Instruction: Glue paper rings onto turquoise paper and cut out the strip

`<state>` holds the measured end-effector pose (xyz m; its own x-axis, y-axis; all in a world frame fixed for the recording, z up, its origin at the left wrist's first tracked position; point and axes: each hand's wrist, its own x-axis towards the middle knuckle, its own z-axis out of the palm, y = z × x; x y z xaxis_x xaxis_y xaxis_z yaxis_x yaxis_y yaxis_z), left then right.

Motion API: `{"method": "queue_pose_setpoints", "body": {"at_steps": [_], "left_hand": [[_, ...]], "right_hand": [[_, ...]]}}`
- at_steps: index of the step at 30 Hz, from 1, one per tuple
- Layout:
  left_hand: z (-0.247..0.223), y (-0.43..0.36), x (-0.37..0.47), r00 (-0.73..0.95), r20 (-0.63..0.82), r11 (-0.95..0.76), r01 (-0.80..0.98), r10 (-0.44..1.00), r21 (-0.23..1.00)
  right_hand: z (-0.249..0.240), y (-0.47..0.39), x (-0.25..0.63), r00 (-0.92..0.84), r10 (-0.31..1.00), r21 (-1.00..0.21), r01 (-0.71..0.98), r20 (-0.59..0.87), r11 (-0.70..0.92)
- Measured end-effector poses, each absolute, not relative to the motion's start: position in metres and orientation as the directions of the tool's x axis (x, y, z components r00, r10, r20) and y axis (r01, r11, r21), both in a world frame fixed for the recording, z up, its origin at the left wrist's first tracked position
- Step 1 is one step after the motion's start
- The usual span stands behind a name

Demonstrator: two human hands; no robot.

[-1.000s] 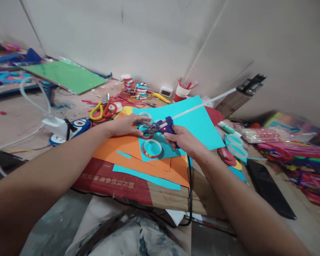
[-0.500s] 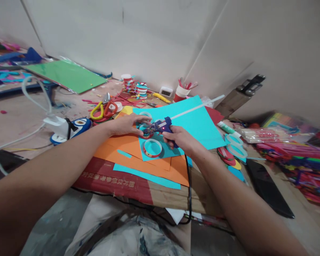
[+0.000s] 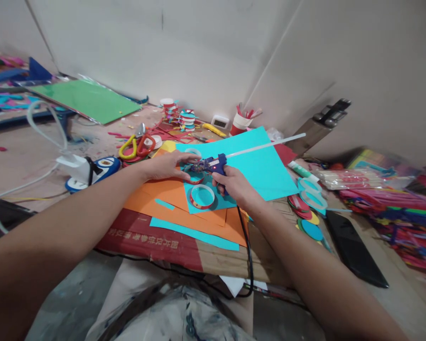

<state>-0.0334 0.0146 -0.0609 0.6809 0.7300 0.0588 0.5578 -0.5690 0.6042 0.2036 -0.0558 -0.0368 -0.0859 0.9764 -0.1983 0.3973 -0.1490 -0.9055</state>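
At twelve o'clock, the stiff glue gun [image 3: 217, 164] is held by the closed right hand [image 3: 236, 184]. By the half-open left hand [image 3: 165, 166], whose grip cannot be told, the light, crushable paper ring [image 3: 198, 181] should be taken gently, at its sides.

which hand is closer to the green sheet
Left. The left hand is in front and to the right of the green sheet; the right hand, holding the glue gun, is farther right.
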Motion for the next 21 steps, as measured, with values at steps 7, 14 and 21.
{"method": "queue_pose_setpoints", "body": {"at_steps": [7, 14, 21], "left_hand": [[-0.054, 0.01, -0.032, 0.663, 0.032, -0.546, 0.587, 0.748, 0.598], [-0.049, 0.007, -0.03, 0.679, 0.027, -0.548, 0.567, 0.734, 0.616], [-0.049, 0.008, -0.03, 0.692, 0.036, -0.546, 0.535, 0.721, 0.644]], "right_hand": [[-0.032, -0.055, 0.201, -0.093, 0.969, -0.906, 0.385, -0.227, -0.176], [-0.027, -0.056, 0.206, -0.111, 0.954, -0.895, 0.392, -0.277, -0.214], [-0.019, -0.058, 0.214, -0.139, 0.938, -0.887, 0.394, -0.318, -0.242]]}}
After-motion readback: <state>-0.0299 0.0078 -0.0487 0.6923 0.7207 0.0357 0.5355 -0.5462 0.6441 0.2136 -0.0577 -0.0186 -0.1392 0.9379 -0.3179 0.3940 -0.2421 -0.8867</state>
